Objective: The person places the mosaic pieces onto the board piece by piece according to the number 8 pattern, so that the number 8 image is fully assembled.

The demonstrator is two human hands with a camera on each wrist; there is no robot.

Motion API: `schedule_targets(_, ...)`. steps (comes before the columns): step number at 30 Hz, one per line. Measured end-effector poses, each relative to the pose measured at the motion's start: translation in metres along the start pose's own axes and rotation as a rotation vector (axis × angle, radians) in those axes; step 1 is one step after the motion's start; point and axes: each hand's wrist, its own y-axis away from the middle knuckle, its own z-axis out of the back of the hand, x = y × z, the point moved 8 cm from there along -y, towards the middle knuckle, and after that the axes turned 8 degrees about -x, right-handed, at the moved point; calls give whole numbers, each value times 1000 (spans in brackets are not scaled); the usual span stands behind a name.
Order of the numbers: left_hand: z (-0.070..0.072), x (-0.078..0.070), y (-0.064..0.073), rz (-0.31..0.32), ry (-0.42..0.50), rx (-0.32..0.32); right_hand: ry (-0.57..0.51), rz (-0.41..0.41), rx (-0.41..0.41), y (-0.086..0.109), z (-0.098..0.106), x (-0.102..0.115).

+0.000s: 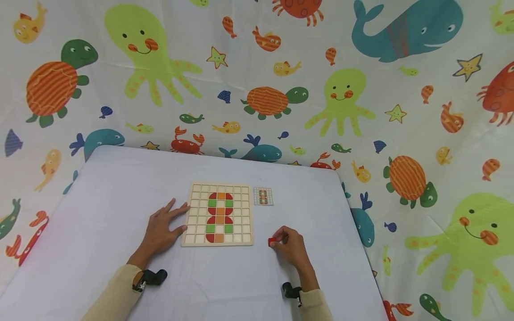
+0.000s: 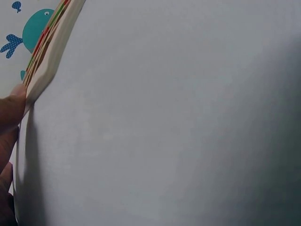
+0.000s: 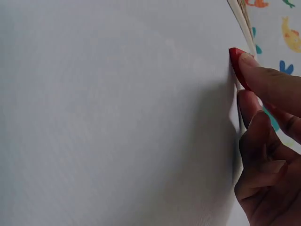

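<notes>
A square wooden grid board (image 1: 242, 223) lies on the white table, with red, orange and green tiles forming a figure like an 8 in its middle columns. The figure's bottom row shows a red piece at left, an orange square (image 1: 219, 238) beside it, and a bare cell to the right. My left hand (image 1: 162, 229) rests at the board's left edge with fingers spread, thumb and fingertips touching its side. Right of the board, my right hand (image 1: 291, 245) pinches a red tile (image 3: 237, 66) between thumb and finger, close over the table.
A small pattern card (image 1: 263, 196) with a similar coloured figure lies right of the board's upper corner. The white-covered table (image 1: 132, 187) backs onto a curtain (image 1: 225, 147) printed with sea animals. Black wrist cameras (image 1: 154, 277) are strapped to both forearms.
</notes>
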Motion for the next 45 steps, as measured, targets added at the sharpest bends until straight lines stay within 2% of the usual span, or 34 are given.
schedule_targets(2, 0, 1, 0, 2, 1, 1, -21, -7, 7, 1, -3, 1)
schedule_targets(9, -2, 2, 0, 6, 0, 6, -136, 48, 13, 1, -8, 13)
schedule_targets(15, -1, 2, 1, 3, -3, 2, -227, 52, -17, 0, -12, 30)
schedule_targets(23, -1, 2, 1, 2, -13, -1, -302, 41, 0, 3, -41, 59)
schedule_targets(32, -1, 0, 0, -1, -6, -5, -277, 41, 25, 9, -70, 87)
schedule_targets(35, -2, 0, 0, 1, -5, -3, -219, 35, 20, 14, -77, 91)
schedule_targets(40, -2, 1, 0, 10, -12, 10, -101, 13, -34, 19, -81, 93)
schedule_targets(45, -1, 0, -1, 14, -13, 11, -18, 25, -49, 19, -86, 96)
